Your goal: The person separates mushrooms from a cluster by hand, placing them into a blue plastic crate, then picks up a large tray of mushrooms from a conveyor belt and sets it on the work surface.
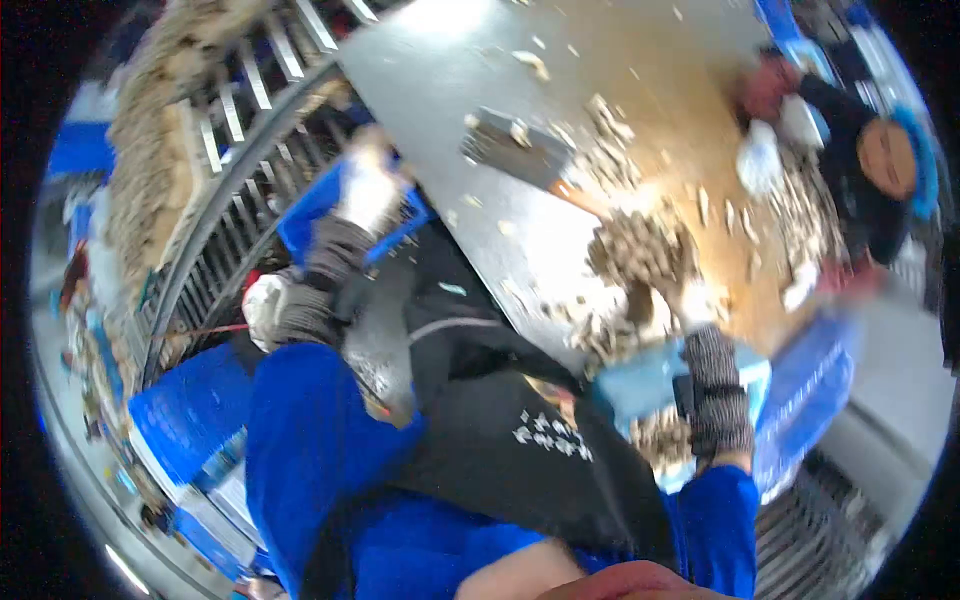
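My right hand [697,303], in a pale glove below a grey knit cuff, grips a big cluster of brown mushrooms [640,250] by its near side, over the metal table. Loose pale mushroom pieces [605,165] lie around the cluster. A broad-bladed knife [520,150] rests flat on the table with its wooden handle toward the cluster. Off the table's left edge, my left hand [368,190], in a white glove, is over a blue basket [300,225]. Motion blur smears its fingers, so I cannot make out whether it holds anything.
A light-blue bin [630,385] with mushroom pieces stands by my right forearm. Slatted metal rails [225,165] run along the left. Across the table at right, a co-worker [860,140] has hands near a mushroom heap [805,215]. Blue crates [190,410] sit at lower left.
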A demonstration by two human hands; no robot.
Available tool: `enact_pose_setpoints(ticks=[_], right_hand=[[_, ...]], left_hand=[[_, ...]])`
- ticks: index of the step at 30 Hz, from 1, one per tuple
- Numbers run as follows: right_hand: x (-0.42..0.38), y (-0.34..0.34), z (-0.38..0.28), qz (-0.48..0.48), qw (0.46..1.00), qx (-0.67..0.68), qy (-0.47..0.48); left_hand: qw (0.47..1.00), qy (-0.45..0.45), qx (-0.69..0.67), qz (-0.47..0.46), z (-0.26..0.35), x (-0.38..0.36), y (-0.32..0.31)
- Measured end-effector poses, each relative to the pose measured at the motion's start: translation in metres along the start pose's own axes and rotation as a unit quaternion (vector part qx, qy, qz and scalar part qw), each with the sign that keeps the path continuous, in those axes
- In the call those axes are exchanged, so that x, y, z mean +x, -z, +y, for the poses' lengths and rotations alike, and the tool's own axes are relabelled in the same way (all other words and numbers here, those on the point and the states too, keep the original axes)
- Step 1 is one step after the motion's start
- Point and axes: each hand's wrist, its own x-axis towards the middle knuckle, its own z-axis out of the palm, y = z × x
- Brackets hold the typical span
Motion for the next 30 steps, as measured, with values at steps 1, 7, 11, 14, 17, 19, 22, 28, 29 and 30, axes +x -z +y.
enact_pose_setpoints(ticks=[1, 7, 11, 14, 17, 19, 22, 28, 29, 30], right_hand=[[0.009, -0.008, 0.01, -0.012, 0.956, 0.289, -0.058], [-0.004, -0.007, 0.007, 0.089, 0.985, -0.148, 0.027], [-0.018, 0.004, 0.045, 0.125, 0.992, -0.006, -0.004], [-0.03, 0.009, 0.027, 0.088, 0.969, 0.217, -0.079], [-0.048, 0.034, 0.054, 0.18, 0.979, -0.046, -0.085], [-0.055, 0.029, 0.05, 0.219, 0.971, -0.089, -0.02], [-0.064, 0.019, 0.051, 0.232, 0.965, -0.122, -0.016], [-0.061, -0.021, -0.026, 0.323, 0.939, 0.008, 0.118], [-0.057, -0.011, -0.036, 0.314, 0.93, -0.191, 0.008], [-0.057, -0.015, -0.043, 0.263, 0.962, 0.075, 0.011]], left_hand=[[0.987, -0.003, 0.036, -0.16, 0.0, -0.012, -0.014], [0.863, -0.387, -0.052, -0.321, 0.081, -0.136, -0.113], [0.902, -0.319, -0.027, -0.288, 0.137, -0.133, -0.171], [0.908, -0.368, -0.179, -0.088, 0.18, -0.115, -0.213], [0.863, -0.156, -0.239, -0.417, 0.207, -0.095, -0.21], [0.879, -0.147, -0.167, -0.421, 0.204, -0.104, -0.231], [0.875, -0.104, -0.238, -0.408, 0.181, -0.101, -0.164], [0.912, -0.12, -0.258, -0.296, 0.168, -0.119, -0.136], [0.897, -0.104, -0.276, -0.33, 0.176, -0.119, -0.128], [0.88, -0.088, -0.293, -0.364, 0.183, -0.118, -0.123]])
